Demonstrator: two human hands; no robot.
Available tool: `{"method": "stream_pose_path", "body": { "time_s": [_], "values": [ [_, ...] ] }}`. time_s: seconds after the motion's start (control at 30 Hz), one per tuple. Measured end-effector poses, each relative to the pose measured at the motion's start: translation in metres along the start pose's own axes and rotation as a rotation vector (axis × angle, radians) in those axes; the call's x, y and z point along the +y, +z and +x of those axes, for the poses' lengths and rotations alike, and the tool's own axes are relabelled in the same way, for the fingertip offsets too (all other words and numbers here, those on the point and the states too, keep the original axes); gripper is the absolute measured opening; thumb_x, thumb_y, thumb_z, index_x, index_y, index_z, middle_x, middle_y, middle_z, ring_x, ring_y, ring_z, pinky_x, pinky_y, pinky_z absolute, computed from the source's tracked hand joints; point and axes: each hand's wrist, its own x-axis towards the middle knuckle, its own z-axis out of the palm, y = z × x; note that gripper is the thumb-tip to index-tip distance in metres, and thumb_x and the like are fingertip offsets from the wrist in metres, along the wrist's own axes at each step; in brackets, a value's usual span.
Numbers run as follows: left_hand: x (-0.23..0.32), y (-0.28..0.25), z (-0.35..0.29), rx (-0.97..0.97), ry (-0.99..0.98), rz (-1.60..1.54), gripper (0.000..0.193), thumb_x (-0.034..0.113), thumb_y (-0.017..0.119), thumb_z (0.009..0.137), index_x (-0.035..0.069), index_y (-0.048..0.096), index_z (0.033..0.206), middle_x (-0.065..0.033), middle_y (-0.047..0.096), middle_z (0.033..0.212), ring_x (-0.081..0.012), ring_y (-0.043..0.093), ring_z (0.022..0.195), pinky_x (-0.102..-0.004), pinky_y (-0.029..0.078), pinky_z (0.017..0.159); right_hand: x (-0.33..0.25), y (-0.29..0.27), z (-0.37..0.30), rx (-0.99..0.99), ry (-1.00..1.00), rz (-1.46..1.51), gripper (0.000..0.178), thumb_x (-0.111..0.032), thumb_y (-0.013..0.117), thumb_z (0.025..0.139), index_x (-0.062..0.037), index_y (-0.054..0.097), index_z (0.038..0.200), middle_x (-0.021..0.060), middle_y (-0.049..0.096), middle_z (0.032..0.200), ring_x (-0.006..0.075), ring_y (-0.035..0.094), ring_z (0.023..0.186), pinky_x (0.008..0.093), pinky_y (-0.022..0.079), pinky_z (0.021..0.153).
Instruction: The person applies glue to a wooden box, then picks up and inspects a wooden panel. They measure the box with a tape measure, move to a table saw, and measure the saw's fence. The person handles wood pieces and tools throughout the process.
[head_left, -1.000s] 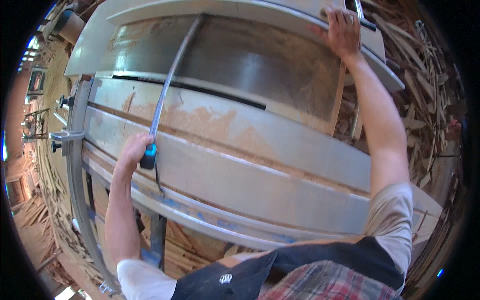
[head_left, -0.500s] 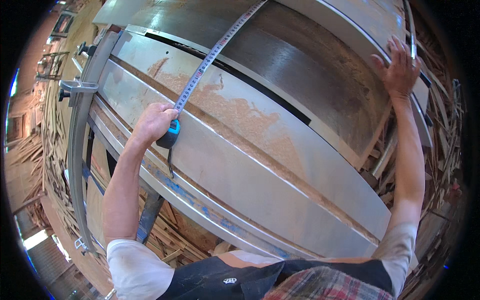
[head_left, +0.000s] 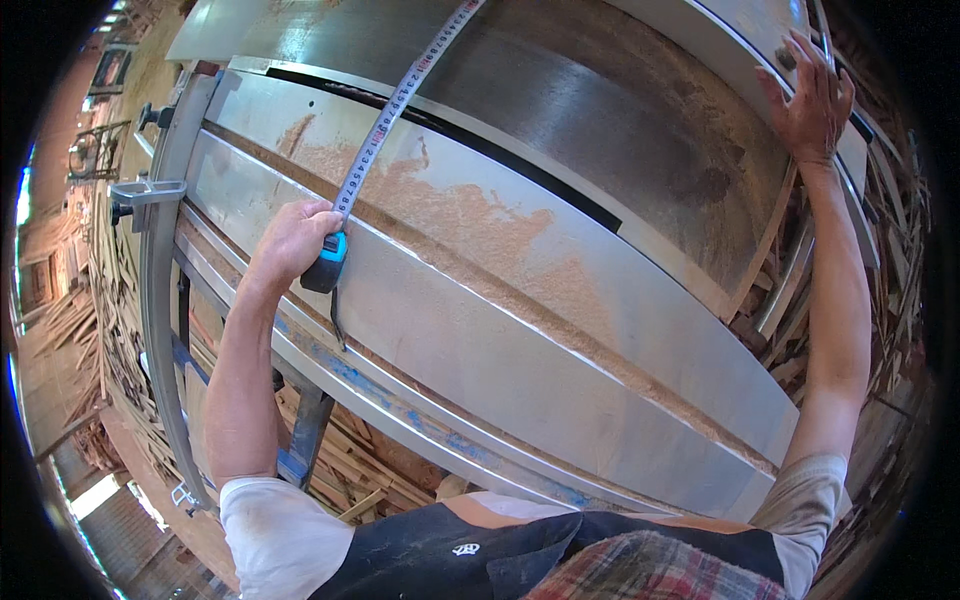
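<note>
My left hand (head_left: 294, 243) is closed around a black and blue tape measure (head_left: 326, 262), with its thumb near the mouth of the case. The white tape blade (head_left: 385, 118) runs out across the metal machine table (head_left: 480, 310) toward the far side, and its end lies beyond the top of the view. A dark wrist strap (head_left: 337, 318) hangs from the case onto the table. At the far right my right hand (head_left: 815, 110) has its fingers spread over the long metal fence (head_left: 735, 35), seemingly resting on it.
Sawdust (head_left: 480, 215) covers part of the table and fills its long groove. A dark narrow slot (head_left: 510, 160) crosses the tabletop. On the left stands a metal crossbar (head_left: 160, 300) with a clamp (head_left: 150, 192). Wood offcuts (head_left: 890, 290) lie piled around the machine.
The table, tape and left hand appear slightly further left in view. My right hand sits a little higher, its fingers more spread. The tape measure stays in my left hand.
</note>
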Motion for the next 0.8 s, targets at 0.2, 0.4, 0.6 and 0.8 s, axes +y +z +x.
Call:
{"method": "stream_pose_path", "body": {
  "time_s": [0.2, 0.4, 0.6, 0.8],
  "values": [
    [0.009, -0.001, -0.001, -0.018, -0.080, -0.033, 0.024, 0.019, 0.059, 0.096, -0.001, 0.072, 0.095, -0.0006, 0.061, 0.077, -0.0108, 0.056, 0.072, -0.0305, 0.046, 0.071, -0.002, -0.014, 0.003, -0.274, 0.010, 0.065, 0.056, -0.065, 0.060, 0.096, -0.0190, 0.066, 0.128, -0.0038, 0.065, 0.130, 0.0163, 0.060, 0.120, 0.0380, 0.035, 0.111],
    [0.004, -0.002, 0.000, -0.026, -0.094, -0.082, 0.024, 0.021, 0.060, 0.097, 0.000, 0.072, 0.095, 0.0007, 0.062, 0.077, -0.0090, 0.055, 0.071, -0.0287, 0.046, 0.070, -0.010, -0.026, 0.003, 0.265, -0.222, 0.272, 0.050, -0.056, 0.056, 0.102, -0.0214, 0.058, 0.139, -0.0034, 0.059, 0.142, 0.0150, 0.051, 0.136, 0.0370, 0.031, 0.115],
    [0.010, -0.004, 0.004, -0.064, -0.091, -0.065, 0.023, 0.022, 0.060, 0.096, 0.002, 0.071, 0.093, 0.0007, 0.062, 0.078, -0.0090, 0.055, 0.069, -0.0267, 0.047, 0.068, 0.007, 0.010, -0.009, 0.174, -0.176, 0.226, 0.054, -0.056, 0.057, 0.102, -0.0233, 0.053, 0.144, -0.0049, 0.057, 0.148, 0.0122, 0.049, 0.140, 0.0338, 0.035, 0.116],
    [0.008, -0.009, 0.005, -0.084, -0.088, -0.052, 0.023, 0.022, 0.060, 0.096, 0.002, 0.071, 0.093, 0.0001, 0.064, 0.079, -0.0089, 0.057, 0.072, -0.0263, 0.047, 0.070, -0.003, 0.007, -0.017, 0.126, -0.366, 0.145, 0.060, -0.057, 0.056, 0.101, -0.0184, 0.050, 0.147, -0.0001, 0.057, 0.148, 0.0155, 0.049, 0.141, 0.0350, 0.035, 0.118]
  ]
}}
